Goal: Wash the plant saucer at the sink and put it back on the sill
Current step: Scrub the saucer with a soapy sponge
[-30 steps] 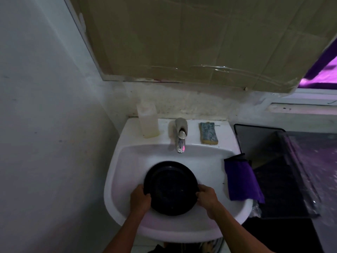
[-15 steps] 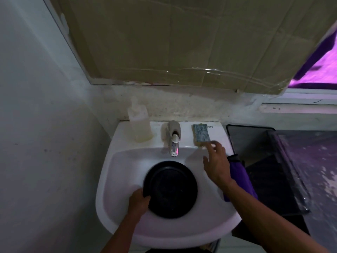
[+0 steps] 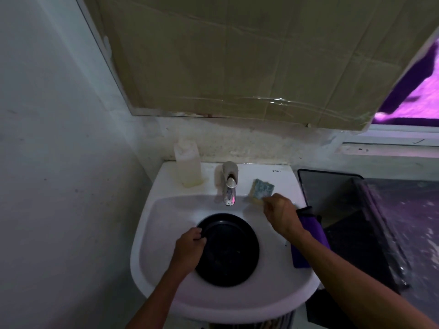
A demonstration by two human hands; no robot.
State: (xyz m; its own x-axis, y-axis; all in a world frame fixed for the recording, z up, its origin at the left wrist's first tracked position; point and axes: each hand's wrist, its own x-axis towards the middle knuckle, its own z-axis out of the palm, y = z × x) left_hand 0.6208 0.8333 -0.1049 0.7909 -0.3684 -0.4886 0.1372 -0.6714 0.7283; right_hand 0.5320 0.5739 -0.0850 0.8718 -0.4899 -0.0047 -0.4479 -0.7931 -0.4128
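**A:** Black plastic, round, lying flat in the white sink (image 3: 152, 236) bowl: that's the plant saucer (image 3: 229, 249). Only the head view to go on. The left hand (image 3: 188, 245) has its fingers curled over the saucer's left rim, thumb side on top, so that's a proper grip. The saucer sits directly below the tap (image 3: 229, 184), and being round it has no long axis to speak of.

**B:** And the other one?

**A:** The right hand (image 3: 281, 213) is up at the back-right ledge, pinching the near corner of the sponge (image 3: 261, 188), which looks tipped up off the ledge. Sponge is up and right of the saucer, well apart from it, so I'd guess the next move is bringing it down-left onto the saucer. Right hand is the one for that; the left is busy steadying.

**B:** What changed versus the earlier shots?

**A:** A second ago both hands held the saucer rim. Half a second ago the right one was reaching with fingers spread, just short of the sponge. Now it's got hold. The sponge has also shifted from lying flat to cocked at an angle. The left hand hasn't let go of the rim.

**B:** Purple cloth (image 3: 308, 233)?

**A:** Draped over the sink's right edge, partly hidden behind the right forearm. Untouched.
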